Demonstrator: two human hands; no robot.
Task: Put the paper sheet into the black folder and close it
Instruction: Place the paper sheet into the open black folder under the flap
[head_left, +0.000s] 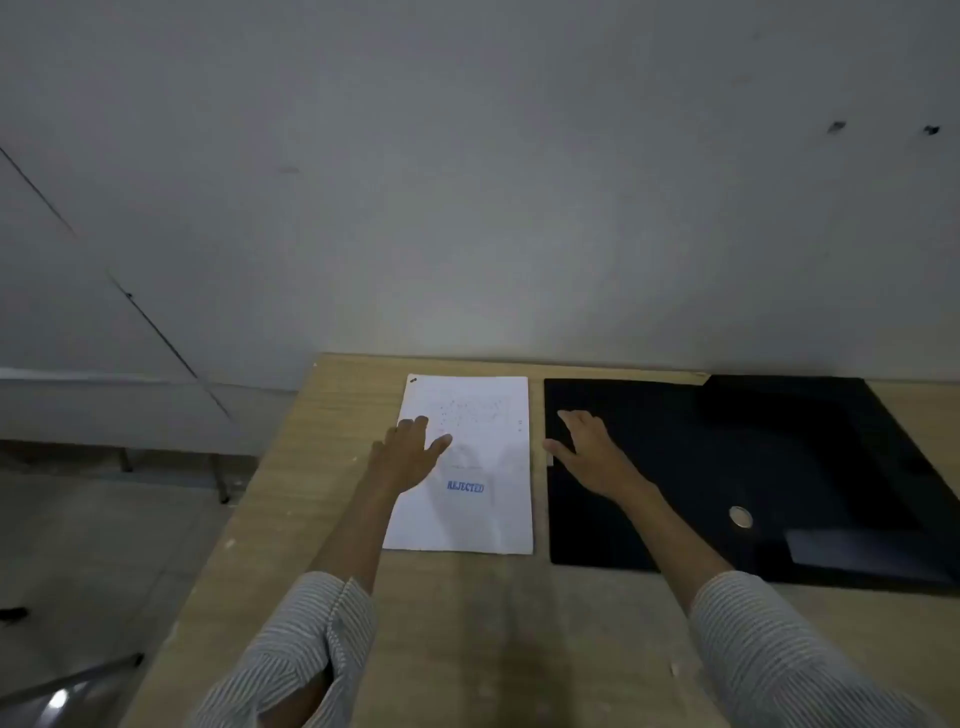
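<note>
While both arms reach forward over a light wooden table, a white paper sheet lies flat on it, stamped "REJECTED" in blue. Just right of the sheet, with a thin strip of table between them, a black folder lies open and flat. A small round metal snap sits on the folder, right of the sheet.

The left hand rests on the sheet's left edge, fingers spread and flat, gripping nothing. The right hand lies open on the folder's edge nearest the sheet, also holding nothing.

Risks from here, as a judgement: a flat palm can only slide the sheet, so it may skid, buckle or crease instead of lifting. The sheet's right edge could catch against the folder's edge. The folder, only pressed down, could shift away from the sheet. Closing over a crooked sheet would fold a corner.
</note>
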